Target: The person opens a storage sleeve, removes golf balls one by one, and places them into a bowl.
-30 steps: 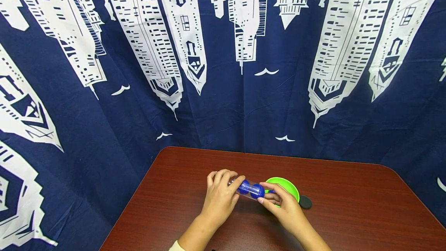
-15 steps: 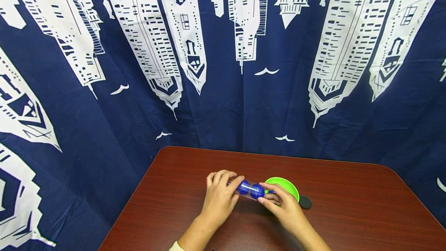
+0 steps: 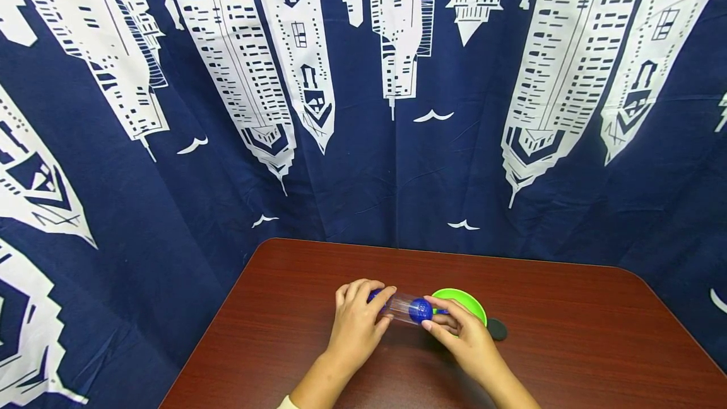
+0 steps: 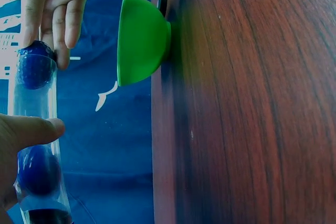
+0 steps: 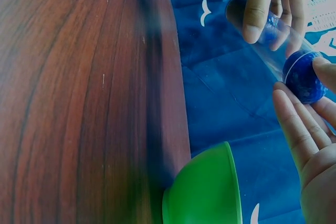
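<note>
My left hand (image 3: 356,320) grips a clear plastic tube (image 3: 402,307) that lies sideways above the table. One blue ball (image 4: 39,170) is inside near the tube's dark end (image 4: 48,216), partly behind the left fingers in the head view. A second blue ball (image 3: 421,310), with a dimpled surface, sits at the tube's right-hand mouth and bulges past the rim. My right hand (image 3: 462,336) pinches this ball between thumb and fingertips, as the right wrist view shows. Between the two balls is a see-through stretch of tube.
Just behind my right hand stands a green bowl (image 4: 139,40) on the brown wooden table (image 3: 307,270). A flat black rounded object (image 3: 496,329) lies at the bowl's right side. A dark blue curtain (image 3: 363,194) with white buildings hangs behind the table's far edge.
Inside the tube, the inner ball has shifted left, away from the ball at the mouth, leaving a wider gap. Both hands have stayed almost in place.
</note>
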### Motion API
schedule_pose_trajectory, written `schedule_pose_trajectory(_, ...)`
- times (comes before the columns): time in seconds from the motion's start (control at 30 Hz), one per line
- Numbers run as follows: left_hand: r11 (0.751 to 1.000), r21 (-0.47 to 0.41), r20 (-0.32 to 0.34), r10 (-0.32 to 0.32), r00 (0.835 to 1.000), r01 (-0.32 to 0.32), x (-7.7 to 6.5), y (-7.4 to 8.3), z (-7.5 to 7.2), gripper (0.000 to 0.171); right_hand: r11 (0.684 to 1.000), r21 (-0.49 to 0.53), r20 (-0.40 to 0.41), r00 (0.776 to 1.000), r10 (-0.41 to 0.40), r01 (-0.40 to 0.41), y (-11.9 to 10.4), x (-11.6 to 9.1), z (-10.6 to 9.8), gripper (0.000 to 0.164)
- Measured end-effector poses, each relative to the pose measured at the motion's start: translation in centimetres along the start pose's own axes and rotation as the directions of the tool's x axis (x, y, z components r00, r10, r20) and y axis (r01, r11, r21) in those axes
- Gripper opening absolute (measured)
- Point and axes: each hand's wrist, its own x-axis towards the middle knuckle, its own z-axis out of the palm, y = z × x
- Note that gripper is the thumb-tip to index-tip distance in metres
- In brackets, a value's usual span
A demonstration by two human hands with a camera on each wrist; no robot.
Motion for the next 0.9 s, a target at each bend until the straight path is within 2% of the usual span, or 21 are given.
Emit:
schedule_pose_trajectory(0.2,1.0,-0.017,-0.03,-0.023,0.999,0.022,-0.1,0.0,0.2,0.055,0.999,0.035,0.001,1.0,-0.008,0.008,-0.2,0.1,-0.4,0.04)
schedule_pose_trajectory(0.5,0.994,-0.074,-0.019,-0.085,0.996,0.083,0.0,-0.1,0.1,0.053,0.999,0.028,-0.021,0.999,0.029,-0.028,-0.6,0.4,-1.5,0.039)
schedule_pose_trajectory(0.9,0.987,-0.093,-0.017,-0.134,0.991,0.132,-0.3,-0.6,0.3,0.055,0.994,-0.109,-0.109,0.994,-0.003,-0.009,-0.4,1.1,-3.0,0.041)
